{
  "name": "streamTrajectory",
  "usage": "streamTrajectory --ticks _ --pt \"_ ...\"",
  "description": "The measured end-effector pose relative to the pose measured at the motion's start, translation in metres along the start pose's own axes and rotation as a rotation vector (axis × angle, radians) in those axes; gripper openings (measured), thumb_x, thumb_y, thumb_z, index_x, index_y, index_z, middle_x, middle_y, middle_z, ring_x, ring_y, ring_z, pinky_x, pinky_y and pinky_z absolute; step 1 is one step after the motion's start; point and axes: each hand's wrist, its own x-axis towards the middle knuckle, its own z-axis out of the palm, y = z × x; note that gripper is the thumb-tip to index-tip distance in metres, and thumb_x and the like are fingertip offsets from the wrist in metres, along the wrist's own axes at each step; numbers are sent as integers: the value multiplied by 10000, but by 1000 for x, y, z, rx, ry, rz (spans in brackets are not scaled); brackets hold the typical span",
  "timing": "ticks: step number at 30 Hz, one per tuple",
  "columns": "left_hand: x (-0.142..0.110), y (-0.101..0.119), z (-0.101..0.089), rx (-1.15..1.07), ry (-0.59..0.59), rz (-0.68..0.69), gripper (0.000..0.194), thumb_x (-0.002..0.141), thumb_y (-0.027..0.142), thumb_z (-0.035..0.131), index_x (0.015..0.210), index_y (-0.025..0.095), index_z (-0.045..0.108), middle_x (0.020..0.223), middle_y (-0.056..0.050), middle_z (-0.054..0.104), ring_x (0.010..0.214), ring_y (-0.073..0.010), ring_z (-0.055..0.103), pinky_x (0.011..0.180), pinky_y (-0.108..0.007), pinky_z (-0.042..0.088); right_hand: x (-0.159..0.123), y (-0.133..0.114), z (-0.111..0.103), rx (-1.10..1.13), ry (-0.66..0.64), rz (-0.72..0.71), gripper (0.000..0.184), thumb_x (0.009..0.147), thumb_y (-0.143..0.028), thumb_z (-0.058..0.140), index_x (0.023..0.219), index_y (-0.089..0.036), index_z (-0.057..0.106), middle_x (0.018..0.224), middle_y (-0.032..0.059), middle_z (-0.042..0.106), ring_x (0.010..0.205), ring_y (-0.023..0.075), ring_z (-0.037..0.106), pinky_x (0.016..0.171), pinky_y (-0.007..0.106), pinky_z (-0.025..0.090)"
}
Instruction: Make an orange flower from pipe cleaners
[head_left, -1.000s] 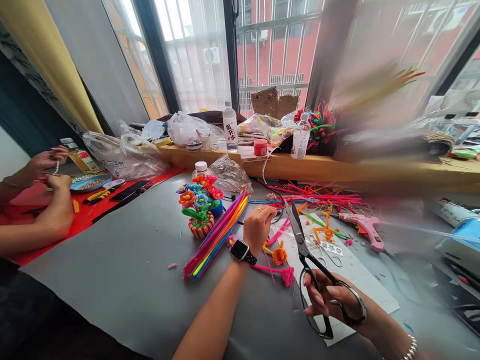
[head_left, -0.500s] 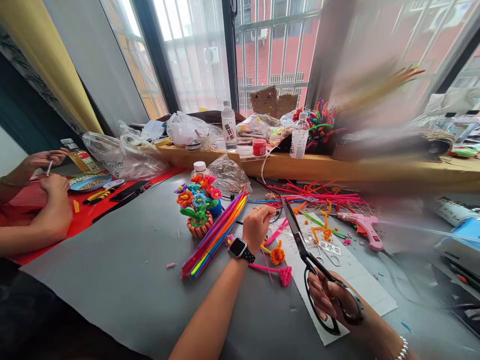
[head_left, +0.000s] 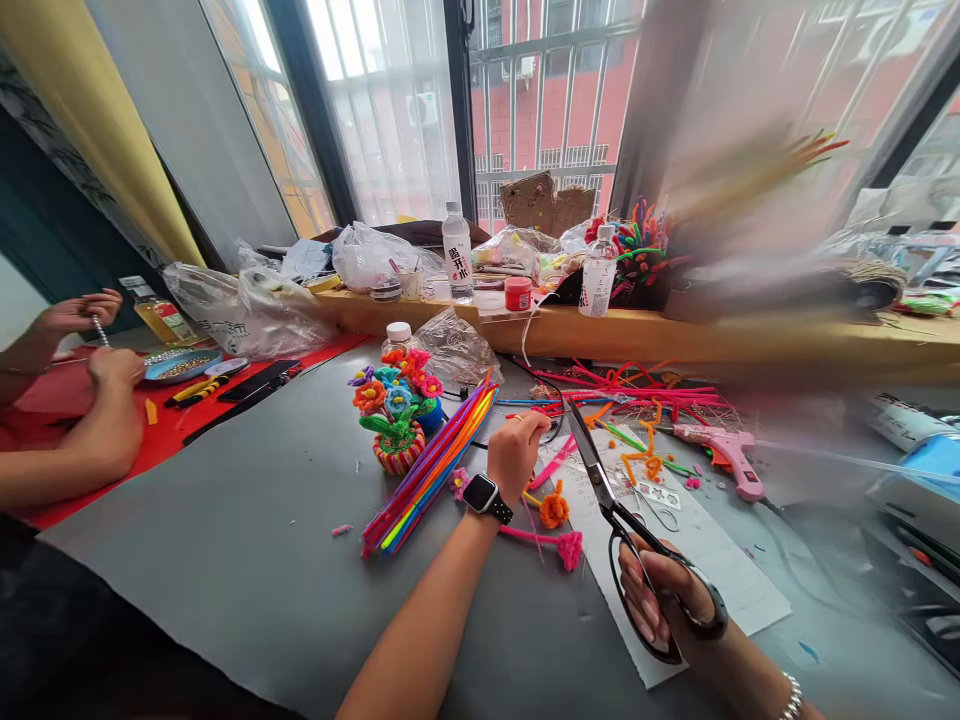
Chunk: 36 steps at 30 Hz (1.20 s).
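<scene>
My right hand (head_left: 664, 590) is closed through the handle loops of a large pair of black scissors (head_left: 600, 480), its blades pointing up and away. Close to the blade tips, my left hand (head_left: 517, 450) is curled in a pinch, with a watch on the wrist; whatever its fingertips hold is too small to make out. Beside it lie a bundle of coloured pipe cleaners (head_left: 435, 470), an orange pipe-cleaner flower (head_left: 555, 506) and a pink one (head_left: 569, 549). A striped pot (head_left: 400, 448) of fuzzy flowers stands left of the bundle.
A pink glue gun (head_left: 731, 455) rests right of a paper sheet (head_left: 720, 560) strewn with orange scraps. Red pipe cleaners (head_left: 637, 385) lie behind. Bottles (head_left: 457, 255) stand on the wooden ledge (head_left: 420, 312). At left, another person's hands (head_left: 112, 365) work beside a bead tray (head_left: 180, 367).
My hands and the scissors have barely moved. The other person's hands at the left have shifted slightly.
</scene>
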Motion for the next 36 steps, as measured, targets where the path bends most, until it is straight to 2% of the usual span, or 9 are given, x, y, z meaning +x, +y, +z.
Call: streamTrajectory --ticks 4,8,11,21,25,30,34,36 --pt "0 1 0 27 -14 27 164 807 120 447 751 193 583 785 -6 661 750 -120 603 684 -214 453 2 -6 5 60 -42 14 304 752 -439 497 639 -157 493 442 -68 384 328 32 278 405 191 370" --pt "-1 1 -1 52 -16 48 165 800 102 452 745 192 579 779 -7 661 756 -119 604 694 -212 452 2 -13 11 41 -55 24 410 698 -552 501 684 -144 541 481 -54 420 364 41 319 524 241 437" --pt "-2 1 -1 69 -13 73 161 798 102 456 750 191 581 779 -10 664 761 -123 608 695 -215 457 1 -16 13 49 -91 39 453 658 -596 514 693 -146 545 496 -48 431 381 44 332 557 256 446" --pt "-2 3 -2 87 89 133 175 818 121 434 785 184 594 850 -35 676 816 -130 618 721 -240 483 -1 -14 10 55 -179 53 453 651 -591 535 754 -150 548 570 -31 455 448 60 394 652 295 456" --pt "-3 5 -3 88 96 173 179 812 112 440 788 188 600 863 -31 679 827 -125 620 738 -243 488 -2 -14 10 57 -207 52 446 648 -585 547 766 -154 541 585 -35 454 449 55 390 680 315 457" --pt "-3 4 -5 100 85 207 189 810 111 437 809 194 606 885 -36 678 844 -132 620 754 -260 491 -2 -15 10 55 -199 38 445 638 -593 550 731 -159 524 559 -48 429 411 49 359 652 314 467" --pt "-2 2 -5 112 65 230 199 803 93 437 817 198 605 899 -27 678 848 -136 618 775 -269 485 -1 -7 4 41 -100 20 357 752 -496 485 607 -170 471 439 -72 360 334 45 289 490 239 429" --pt "-2 1 -4 117 59 232 198 803 90 437 808 198 603 899 -22 678 838 -137 620 762 -265 486 -1 -2 0 8 -56 14 355 784 -460 460 580 -170 460 416 -72 350 327 48 287 457 221 402"
